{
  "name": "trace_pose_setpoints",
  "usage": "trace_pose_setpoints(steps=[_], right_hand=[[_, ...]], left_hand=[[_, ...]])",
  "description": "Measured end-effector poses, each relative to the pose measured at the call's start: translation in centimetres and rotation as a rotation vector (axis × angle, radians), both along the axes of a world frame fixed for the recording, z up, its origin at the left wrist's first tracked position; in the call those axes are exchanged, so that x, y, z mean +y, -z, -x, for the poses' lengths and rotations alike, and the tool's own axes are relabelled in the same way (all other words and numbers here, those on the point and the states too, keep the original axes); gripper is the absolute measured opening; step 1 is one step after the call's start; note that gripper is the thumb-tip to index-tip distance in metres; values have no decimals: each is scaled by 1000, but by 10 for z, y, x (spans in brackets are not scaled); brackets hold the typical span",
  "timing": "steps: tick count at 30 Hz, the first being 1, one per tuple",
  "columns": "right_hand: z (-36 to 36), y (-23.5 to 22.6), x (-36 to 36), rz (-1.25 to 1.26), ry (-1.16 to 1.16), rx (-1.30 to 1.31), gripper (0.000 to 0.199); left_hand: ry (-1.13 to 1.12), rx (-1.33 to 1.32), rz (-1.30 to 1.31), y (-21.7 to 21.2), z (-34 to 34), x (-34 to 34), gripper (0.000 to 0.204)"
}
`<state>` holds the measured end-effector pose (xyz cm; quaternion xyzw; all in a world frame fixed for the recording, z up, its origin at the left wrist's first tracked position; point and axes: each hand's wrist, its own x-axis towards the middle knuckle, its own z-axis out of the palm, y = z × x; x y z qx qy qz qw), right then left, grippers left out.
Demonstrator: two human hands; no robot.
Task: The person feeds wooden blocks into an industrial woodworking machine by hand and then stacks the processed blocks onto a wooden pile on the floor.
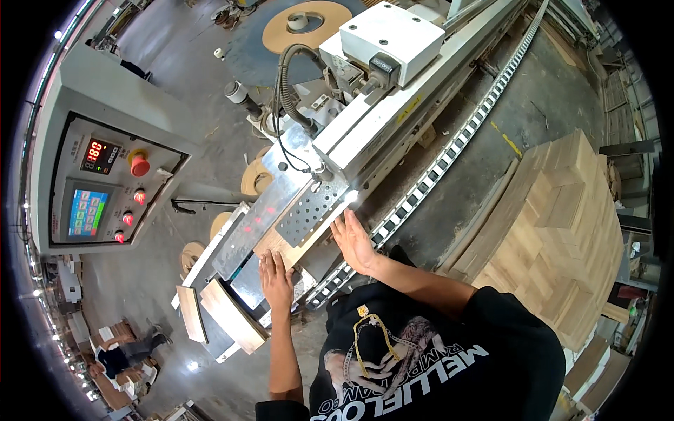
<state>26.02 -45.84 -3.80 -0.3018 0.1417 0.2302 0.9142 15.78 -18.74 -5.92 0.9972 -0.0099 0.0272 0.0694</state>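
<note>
A light wooden board (282,245) lies on the metal bed of an edge-banding machine (393,42), partly hidden under a perforated metal plate (307,215). My left hand (277,282) is at the board's near end, palm down, fingers stretched out and their tips touching the wood. Along the board's right long edge is my right hand (356,243), its fingers straight and the thumb raised. Neither hand is wrapped round anything. From this view I cannot tell how firmly the right fingers press on the edge.
Two loose wooden boards (234,316) rest at the machine's near left end. A control panel (112,182) with a red stop button stands left. A black-and-white roller track (449,156) runs along the right. Stacked boards (540,245) stand farther right. A person (123,358) is at lower left.
</note>
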Motion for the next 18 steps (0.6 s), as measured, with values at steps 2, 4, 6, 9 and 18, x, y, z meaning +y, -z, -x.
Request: trace_pose_setpoints(steps=[2,4,6,9,18], right_hand=[[0,8,-5,-30,24,13,113],[-7,16,-9,-11,58,-15,115],[-13,18,-19,-16,96,26,117],[-23,8,-39,-19,127,69,120],[-70,4,-92,53,131,59,123]], left_hand=[[29,-4,-49,0,-5,-5,75],[41,-36,-72,2,-11,-14,73],[60,-52,-73,5,-19,-26,72],[44,-111,-8,10,-34,-48,68],[-12,-234,69,37,-65,-107,41]])
